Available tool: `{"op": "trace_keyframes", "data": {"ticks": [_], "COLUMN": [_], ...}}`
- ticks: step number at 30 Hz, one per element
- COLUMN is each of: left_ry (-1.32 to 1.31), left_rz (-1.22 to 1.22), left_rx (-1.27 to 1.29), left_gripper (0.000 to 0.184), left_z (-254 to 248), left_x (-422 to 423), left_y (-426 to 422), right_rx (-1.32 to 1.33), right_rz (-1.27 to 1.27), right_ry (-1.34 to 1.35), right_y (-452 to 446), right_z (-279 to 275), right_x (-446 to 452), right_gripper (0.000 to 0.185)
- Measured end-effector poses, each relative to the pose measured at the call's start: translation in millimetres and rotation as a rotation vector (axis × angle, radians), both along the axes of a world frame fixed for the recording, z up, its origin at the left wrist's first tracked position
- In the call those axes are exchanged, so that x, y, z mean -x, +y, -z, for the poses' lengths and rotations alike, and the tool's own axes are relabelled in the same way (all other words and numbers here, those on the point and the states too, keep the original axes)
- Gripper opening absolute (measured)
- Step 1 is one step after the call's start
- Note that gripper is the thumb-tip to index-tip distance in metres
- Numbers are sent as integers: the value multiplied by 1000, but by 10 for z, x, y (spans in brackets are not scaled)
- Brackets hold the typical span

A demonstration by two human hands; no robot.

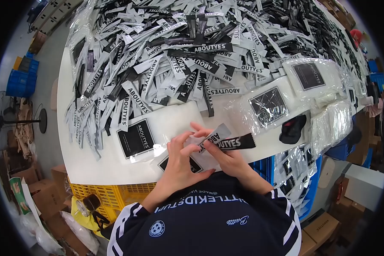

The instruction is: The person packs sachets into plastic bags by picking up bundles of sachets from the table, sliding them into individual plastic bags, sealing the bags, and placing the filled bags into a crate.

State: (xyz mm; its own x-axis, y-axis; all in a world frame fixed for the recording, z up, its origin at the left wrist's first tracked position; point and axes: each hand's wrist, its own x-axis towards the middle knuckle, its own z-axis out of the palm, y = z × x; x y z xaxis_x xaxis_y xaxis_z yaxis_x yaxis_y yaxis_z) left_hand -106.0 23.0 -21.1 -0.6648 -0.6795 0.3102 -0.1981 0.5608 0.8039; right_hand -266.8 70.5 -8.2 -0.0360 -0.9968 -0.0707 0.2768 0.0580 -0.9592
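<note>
Near the front edge of the white table, my right hand [229,160] pinches two narrow printed packets, a black one [239,142] and a white one [218,133] that cross each other. Close beside it, my left hand [181,155] has curved fingers at the white packet's lower end; whether they grip it is hard to tell. Beneath my hands lies a clear bag with a black label [193,164]. To the left, a padded white pack with a black ABOUTYES label [137,137] lies flat.
A large heap of black and white packets [192,55] covers the table's far part. Clear-wrapped packs [266,106] and a black object [292,129] lie right. A yellow crate [115,194] and a blue bin [313,187] stand below the table edge.
</note>
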Motion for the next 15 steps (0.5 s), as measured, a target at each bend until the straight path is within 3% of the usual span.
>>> {"op": "trace_keyframes", "data": {"ticks": [2,5,6,7,8,11,12,15], "left_ry": [44,-20,-73,-181,-218,-220,-202,-39], "left_rz": [-3,-135,-121,-7,-18,-32,-34,-36], "left_rx": [-11,-303,-463,-409,-408,-454,-476,-453], "left_gripper": [90,85,54,22,17,16,17,18], "left_z": [-41,-184,-116,-169,-225,-252,-250,-169], "left_x": [-29,-133,-229,-298,-333,-365,-367,-255], "left_y": [-15,-85,-134,-237,-252,-268,-273,-191], "right_rx": [-68,-74,-45,-17,-58,49,-68,-96], "right_rz": [-26,-2,17,35,149,198,150,238], "right_ry": [-60,-36,-54,-73,-168,164,131,88], "right_y": [18,29,18,8,-11,4,-2,-80], "right_z": [-20,-19,-43,-82,-183,-104,-173,-196], "right_x": [62,113,93,67,42,350,374,139], "right_gripper": [23,21,20,19,12,12,15,17]}}
